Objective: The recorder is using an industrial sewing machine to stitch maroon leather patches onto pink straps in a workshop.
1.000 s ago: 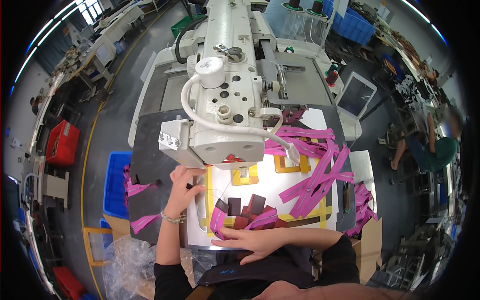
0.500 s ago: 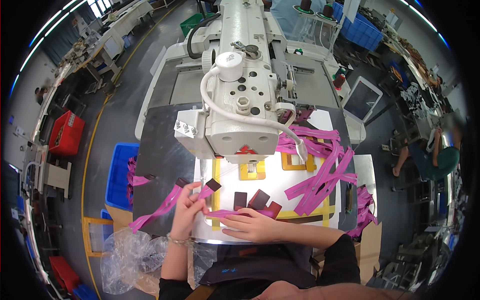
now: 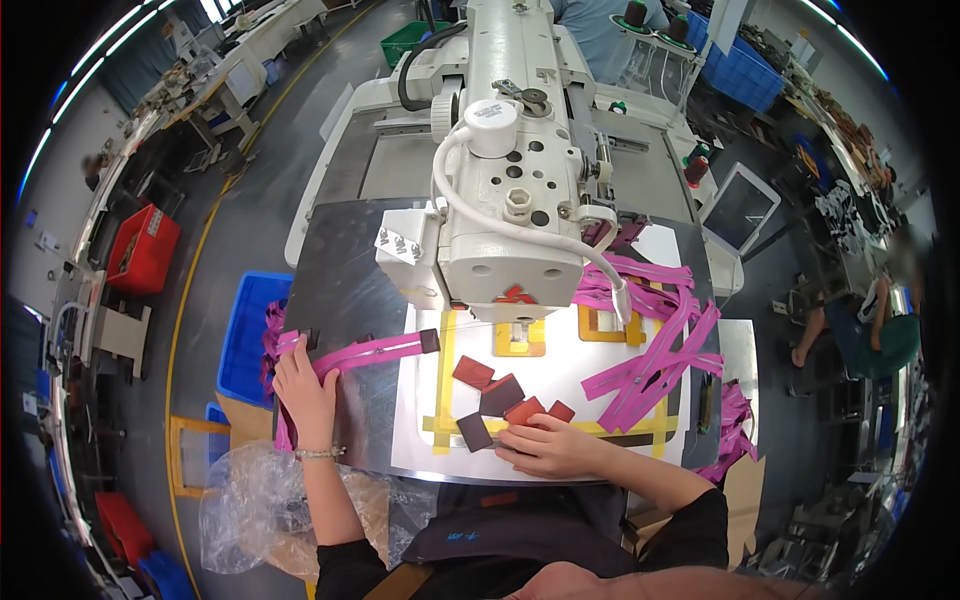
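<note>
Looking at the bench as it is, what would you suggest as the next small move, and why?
I would probably have the right hand pick up one patch: it is right by the loose red and dark patches, while the left hand is away from them, at the pink zippers on the left.

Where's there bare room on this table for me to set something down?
The dark tabletop is bare left of the machine head, beyond the pink zipper strip at your left hand. Another bare patch lies between that hand and the white sheet. It's crowded by your right hand, with brown tabs, and farther right, with heaped pink zippers.
</note>
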A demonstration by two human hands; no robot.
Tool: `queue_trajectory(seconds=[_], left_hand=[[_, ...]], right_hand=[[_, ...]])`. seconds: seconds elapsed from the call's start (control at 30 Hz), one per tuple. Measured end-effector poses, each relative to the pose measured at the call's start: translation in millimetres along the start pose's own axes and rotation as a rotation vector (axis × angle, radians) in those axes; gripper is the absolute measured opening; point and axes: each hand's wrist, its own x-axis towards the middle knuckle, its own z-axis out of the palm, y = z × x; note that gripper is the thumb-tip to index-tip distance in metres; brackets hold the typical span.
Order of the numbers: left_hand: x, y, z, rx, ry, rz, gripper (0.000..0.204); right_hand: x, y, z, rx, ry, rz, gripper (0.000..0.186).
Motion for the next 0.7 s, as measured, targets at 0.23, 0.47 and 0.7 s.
queue_trajectory(seconds=[0.23, 0.47, 0.7], left_hand=[[-33, 56, 9, -0.335, -0.128, 0.312, 0.060], [-66, 111, 10, -0.591, -0.512, 0.507, 0.059], [-70, 120, 20, -0.634, -0.599, 0.489, 0.039]], right_hand=[[4, 19, 1, -0.106, 0.080, -0.057, 0.029], [9, 33, 0, -0.201, 0.200, 0.042, 0.023], [6, 36, -1, -0.172, 0.252, 0.210, 0.020]])
